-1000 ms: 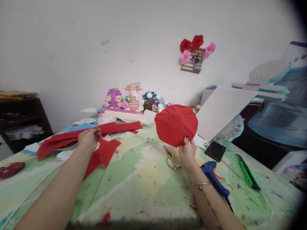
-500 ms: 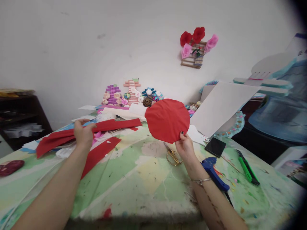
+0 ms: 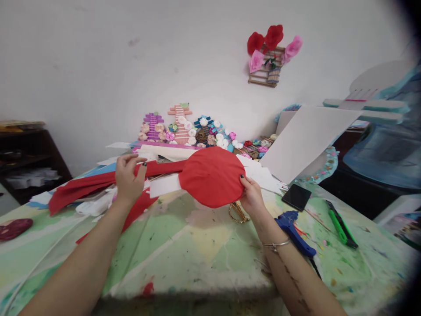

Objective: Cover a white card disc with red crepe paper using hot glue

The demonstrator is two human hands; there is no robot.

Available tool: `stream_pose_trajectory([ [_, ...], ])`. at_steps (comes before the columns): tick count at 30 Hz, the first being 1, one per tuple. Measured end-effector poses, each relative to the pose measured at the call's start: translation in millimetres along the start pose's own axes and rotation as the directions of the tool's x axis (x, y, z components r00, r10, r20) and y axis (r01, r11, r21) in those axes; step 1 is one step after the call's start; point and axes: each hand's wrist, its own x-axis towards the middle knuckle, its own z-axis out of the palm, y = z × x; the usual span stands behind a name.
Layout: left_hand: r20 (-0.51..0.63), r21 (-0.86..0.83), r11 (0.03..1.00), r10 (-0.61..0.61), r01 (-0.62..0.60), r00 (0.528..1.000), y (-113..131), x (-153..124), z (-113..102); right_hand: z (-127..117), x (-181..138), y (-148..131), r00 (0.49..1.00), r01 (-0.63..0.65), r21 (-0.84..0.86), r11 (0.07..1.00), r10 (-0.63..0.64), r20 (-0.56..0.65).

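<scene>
A red cloth-covered disc (image 3: 213,177) hangs above the table, pinched at its right edge between the thumb and fingers of my right hand (image 3: 252,193). From its left side sticks out a flat white tab (image 3: 165,185). Just left of that tab, my left hand (image 3: 130,177) is open, thumb and fingers apart, with nothing visible in it. Behind and below the left hand lie a long red cloth strip (image 3: 85,188) and a second red piece (image 3: 140,211). Gold-handled scissors (image 3: 237,213) rest under the disc, their blades hidden by it.
At right lie a blue glue gun (image 3: 294,232), a black phone-like slab (image 3: 296,197) and a green utility knife (image 3: 341,224). A large white board (image 3: 305,145) leans behind them. Stick-and-flower crafts (image 3: 180,127) stand along the wall. A dark red object (image 3: 16,229) sits far left.
My right hand has brought the disc lower and to the left, and its white tab now points left. My left hand has moved right, from the red strip toward the tab.
</scene>
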Motion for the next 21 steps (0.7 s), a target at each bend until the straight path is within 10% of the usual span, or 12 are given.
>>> stream_pose_trajectory([
  [6, 0.316, -0.164, 0.985, 0.007, 0.048, 0.949, 7.7, -10.8, 15.6, 6.0, -6.4, 1.3, 0.997, -0.067, -0.071, 0.995, 0.069, 0.038],
  [15, 0.426, -0.381, 0.792, -0.308, 0.477, 0.851, 5.0, -12.0, 18.8, -0.9, -1.7, -2.6, 0.997, -0.058, -0.076, 0.995, 0.054, -0.062],
  [21, 0.463, -0.282, 0.872, -0.242, 0.401, 0.853, -7.6, -14.3, 19.1, -12.0, 7.5, -9.1, 0.980, 0.000, -0.011, 1.000, -0.002, -0.201],
])
